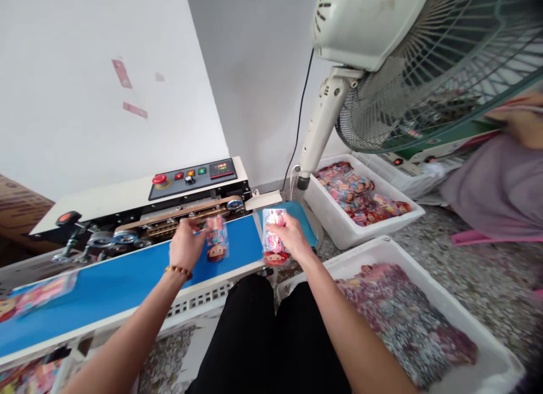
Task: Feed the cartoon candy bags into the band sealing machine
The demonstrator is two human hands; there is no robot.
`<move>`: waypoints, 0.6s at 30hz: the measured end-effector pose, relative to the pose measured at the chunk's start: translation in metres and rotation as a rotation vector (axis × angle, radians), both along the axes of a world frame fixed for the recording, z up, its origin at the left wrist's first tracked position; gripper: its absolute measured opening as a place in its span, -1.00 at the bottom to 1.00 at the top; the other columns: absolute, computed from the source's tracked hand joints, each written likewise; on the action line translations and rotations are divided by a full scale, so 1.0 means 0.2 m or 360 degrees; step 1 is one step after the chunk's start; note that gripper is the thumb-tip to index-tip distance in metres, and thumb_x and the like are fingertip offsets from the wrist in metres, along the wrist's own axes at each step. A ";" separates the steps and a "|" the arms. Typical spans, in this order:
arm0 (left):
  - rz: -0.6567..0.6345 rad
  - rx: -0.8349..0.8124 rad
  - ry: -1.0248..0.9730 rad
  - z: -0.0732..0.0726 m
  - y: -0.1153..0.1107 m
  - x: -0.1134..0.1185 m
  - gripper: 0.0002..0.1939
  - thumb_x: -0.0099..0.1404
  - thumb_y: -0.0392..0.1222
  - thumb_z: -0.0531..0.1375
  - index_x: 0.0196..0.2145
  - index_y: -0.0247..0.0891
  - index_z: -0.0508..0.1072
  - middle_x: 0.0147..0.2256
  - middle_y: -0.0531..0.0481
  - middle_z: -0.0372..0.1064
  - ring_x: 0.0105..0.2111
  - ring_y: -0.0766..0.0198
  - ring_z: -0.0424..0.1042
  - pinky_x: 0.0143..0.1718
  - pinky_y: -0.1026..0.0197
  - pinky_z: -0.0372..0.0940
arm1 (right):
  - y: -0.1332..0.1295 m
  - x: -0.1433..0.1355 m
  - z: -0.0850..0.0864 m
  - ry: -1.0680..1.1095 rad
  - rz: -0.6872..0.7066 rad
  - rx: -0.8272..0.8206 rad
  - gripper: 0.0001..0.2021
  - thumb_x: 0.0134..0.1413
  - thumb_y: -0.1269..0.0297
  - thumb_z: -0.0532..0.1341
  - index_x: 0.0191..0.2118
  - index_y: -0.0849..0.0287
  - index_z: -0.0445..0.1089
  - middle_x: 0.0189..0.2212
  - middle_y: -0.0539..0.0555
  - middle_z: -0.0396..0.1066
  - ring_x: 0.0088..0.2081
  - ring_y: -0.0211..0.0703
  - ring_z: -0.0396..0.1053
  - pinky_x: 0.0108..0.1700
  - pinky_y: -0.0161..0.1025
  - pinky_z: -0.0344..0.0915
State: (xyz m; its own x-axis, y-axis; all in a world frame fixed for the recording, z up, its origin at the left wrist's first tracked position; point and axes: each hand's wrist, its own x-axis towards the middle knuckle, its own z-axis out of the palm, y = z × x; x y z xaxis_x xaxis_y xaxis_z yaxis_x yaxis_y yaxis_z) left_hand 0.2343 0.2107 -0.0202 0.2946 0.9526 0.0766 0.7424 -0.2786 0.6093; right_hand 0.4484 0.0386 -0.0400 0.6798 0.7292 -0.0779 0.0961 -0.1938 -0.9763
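Note:
My left hand (pixel 186 244), with a beaded bracelet at the wrist, is over the blue conveyor belt (pixel 139 281) of a band sealing machine. Its fingers are pinched at the left edge of a clear plastic packet (pixel 217 241) printed with a cartoon figure; the packet is slightly blurred. At the belt's right end my right hand (pixel 289 236) grips a similar packet (pixel 275 244) between thumb and fingers. Another packet (pixel 38 295) lies on the belt at the far left.
The sealer's control panel (pixel 193 179) has a red knob and lit buttons. White bins (pixel 311 199) with packets stand at right, beside a blue tray (pixel 303 216). A large fan (pixel 424 77) looms upper right. Behind it sits a person in a grey garment (pixel 487 185).

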 end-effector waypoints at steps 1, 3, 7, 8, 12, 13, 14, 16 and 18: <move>0.0017 0.0192 -0.0024 0.01 -0.05 -0.01 -0.58 0.14 0.08 0.27 -0.12 -0.22 0.48 -0.15 -0.20 0.53 -0.23 0.01 0.52 -0.34 0.13 0.35 | 0.02 0.00 0.00 0.0030 0.0013 0.0022 -0.73 -0.16 0.04 0.32 -0.42 0.11 0.35 -0.53 -0.07 0.38 -0.48 -0.20 0.29 -0.44 -0.29 0.22; -0.0138 0.0248 -0.0130 0.03 -0.15 0.03 -0.60 0.21 0.09 0.21 -0.10 -0.20 0.48 -0.09 -0.20 0.51 -0.18 0.03 0.51 -0.28 0.13 0.37 | 0.05 -0.01 -0.01 0.0089 0.0044 0.0062 -0.69 -0.20 0.02 0.36 -0.38 0.12 0.38 -0.50 -0.05 0.41 -0.46 -0.19 0.32 -0.42 -0.29 0.25; -0.0617 -0.0519 -0.0485 0.03 -0.30 0.27 -0.64 0.24 0.10 0.18 -0.17 -0.21 0.53 -0.32 -0.04 0.53 -0.55 0.27 0.41 -0.46 0.22 0.30 | 0.09 -0.02 0.01 0.0209 0.0076 0.0143 -0.60 -0.26 0.00 0.42 -0.31 0.14 0.42 -0.45 -0.02 0.47 -0.41 -0.14 0.39 -0.37 -0.26 0.33; -0.0654 -0.0660 -0.0578 0.01 -0.32 0.34 -0.65 0.23 0.09 0.20 -0.21 -0.23 0.53 -0.40 -0.01 0.51 -0.61 0.31 0.36 -0.49 0.23 0.26 | 0.09 -0.02 0.01 0.0204 0.0064 0.0152 -0.59 -0.25 0.00 0.43 -0.31 0.15 0.43 -0.44 -0.01 0.48 -0.40 -0.13 0.40 -0.36 -0.26 0.33; -0.0545 -0.0921 -0.0809 -0.04 -0.32 0.50 -0.74 0.15 0.02 0.24 -0.44 -0.26 0.46 -0.67 0.12 0.27 -0.69 0.38 0.21 -0.60 0.31 0.09 | 0.06 0.02 0.00 0.0230 0.0064 0.0218 -0.66 -0.11 0.00 0.36 -0.28 0.15 0.45 -0.40 -0.01 0.50 -0.36 -0.13 0.43 -0.31 -0.26 0.35; -0.0502 -0.0946 -0.0831 -0.05 -0.31 0.51 -0.75 0.15 0.00 0.24 -0.46 -0.26 0.46 -0.69 0.14 0.24 -0.71 0.39 0.19 -0.61 0.32 0.06 | 0.05 0.04 -0.02 0.0255 0.0097 0.0226 -0.69 -0.07 0.03 0.33 -0.27 0.14 0.46 -0.40 -0.02 0.50 -0.36 -0.14 0.43 -0.31 -0.27 0.35; -0.0473 -0.0957 -0.0842 -0.06 -0.31 0.52 -0.77 0.16 -0.03 0.24 -0.46 -0.26 0.46 -0.70 0.14 0.23 -0.71 0.40 0.18 -0.62 0.33 0.04 | 0.04 0.05 -0.03 0.0268 0.0124 0.0224 -0.72 -0.07 0.06 0.32 -0.27 0.12 0.47 -0.40 -0.03 0.51 -0.36 -0.14 0.43 -0.32 -0.27 0.34; -0.0439 -0.0954 -0.0824 -0.07 -0.29 0.53 -0.80 0.17 -0.08 0.24 -0.47 -0.26 0.47 -0.69 0.14 0.25 -0.73 0.42 0.18 -0.64 0.34 0.02 | 0.04 0.09 -0.06 0.0231 0.0116 0.0187 -0.75 -0.11 0.11 0.33 -0.28 0.11 0.48 -0.41 -0.04 0.51 -0.38 -0.14 0.42 -0.33 -0.27 0.33; -0.0385 -0.0956 -0.0755 -0.06 -0.27 0.53 -0.81 0.18 -0.12 0.24 -0.51 -0.27 0.46 -0.70 0.13 0.26 -0.74 0.42 0.16 -0.65 0.34 0.01 | 0.04 0.12 -0.09 0.0114 0.0034 0.0125 -0.77 -0.16 0.12 0.34 -0.34 0.09 0.46 -0.45 -0.05 0.48 -0.39 -0.14 0.39 -0.35 -0.27 0.31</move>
